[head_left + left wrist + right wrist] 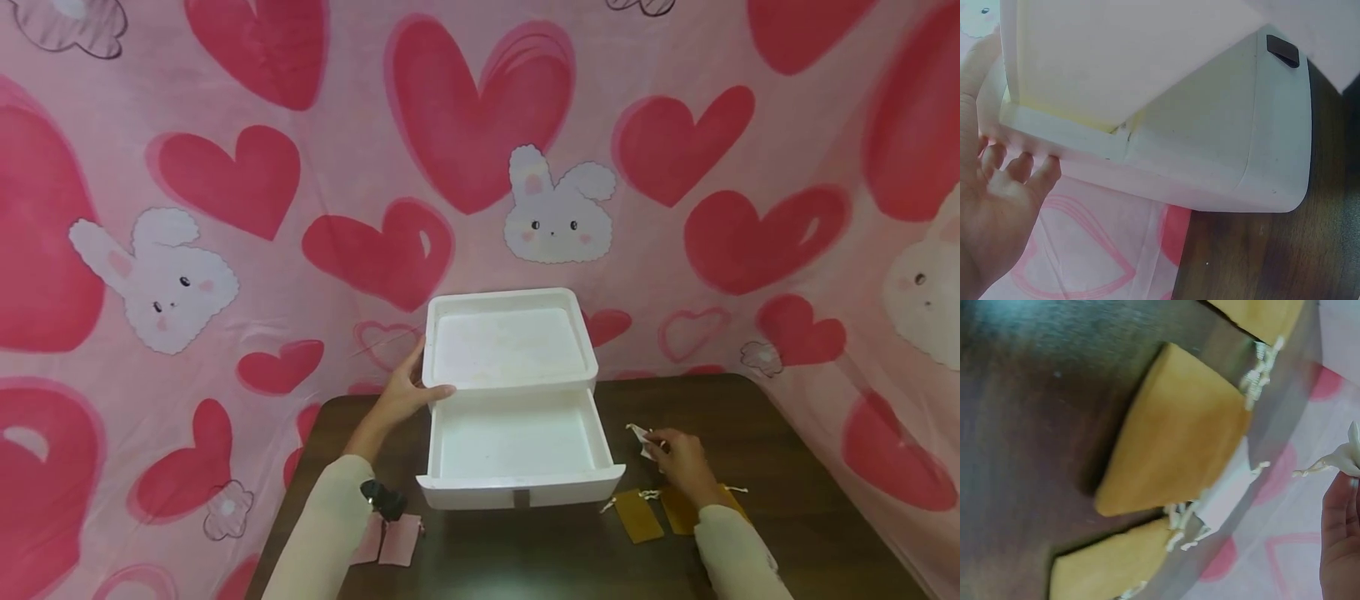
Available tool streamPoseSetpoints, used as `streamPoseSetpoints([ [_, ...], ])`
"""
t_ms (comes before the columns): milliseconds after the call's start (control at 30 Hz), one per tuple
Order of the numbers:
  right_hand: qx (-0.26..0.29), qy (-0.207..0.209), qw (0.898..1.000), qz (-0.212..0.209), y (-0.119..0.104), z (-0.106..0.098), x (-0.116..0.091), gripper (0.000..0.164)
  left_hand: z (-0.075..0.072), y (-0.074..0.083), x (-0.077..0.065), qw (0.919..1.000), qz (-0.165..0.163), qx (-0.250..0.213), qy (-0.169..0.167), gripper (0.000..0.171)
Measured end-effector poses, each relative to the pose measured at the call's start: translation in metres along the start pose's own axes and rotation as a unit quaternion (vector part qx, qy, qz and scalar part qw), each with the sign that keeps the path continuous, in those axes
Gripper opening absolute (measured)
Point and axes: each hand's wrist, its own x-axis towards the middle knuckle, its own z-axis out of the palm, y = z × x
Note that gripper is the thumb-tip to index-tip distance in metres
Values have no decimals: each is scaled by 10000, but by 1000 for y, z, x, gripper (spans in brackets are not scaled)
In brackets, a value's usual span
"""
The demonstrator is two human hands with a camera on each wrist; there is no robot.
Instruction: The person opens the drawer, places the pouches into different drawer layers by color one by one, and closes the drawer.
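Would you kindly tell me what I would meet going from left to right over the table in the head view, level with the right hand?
Left forearm → pulled-out white drawer → small white drawstring pouch → right hand pinching that pouch.

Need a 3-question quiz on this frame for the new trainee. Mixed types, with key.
1. Multiple choice: what does the right hand pinch?
a) a mustard pouch
b) a white drawstring pouch
c) a blue box

2. True or false: the left hand is inside the pulled-out drawer.

3. Short answer: what colour are the pouches lying beside the left sleeve?

Key:
1. b
2. False; it holds the left side of the white drawer unit.
3. Pink.
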Motion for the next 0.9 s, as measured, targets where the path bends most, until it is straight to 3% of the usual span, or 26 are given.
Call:
streamPoseSetpoints([
  [467, -144, 1307, 9849, -1127, -30, -27, 21, 18, 2, -3, 1, 10000, 64, -46, 45, 109],
  [633, 187, 1480, 9810, -1242, -43, -38, 28, 19, 0, -1, 1, 10000, 45, -68, 41, 109],
  [900, 286, 1548, 9797, -1243, -55, -45, 33, 20, -1, 2, -1, 10000, 60, 2, 60, 109],
])
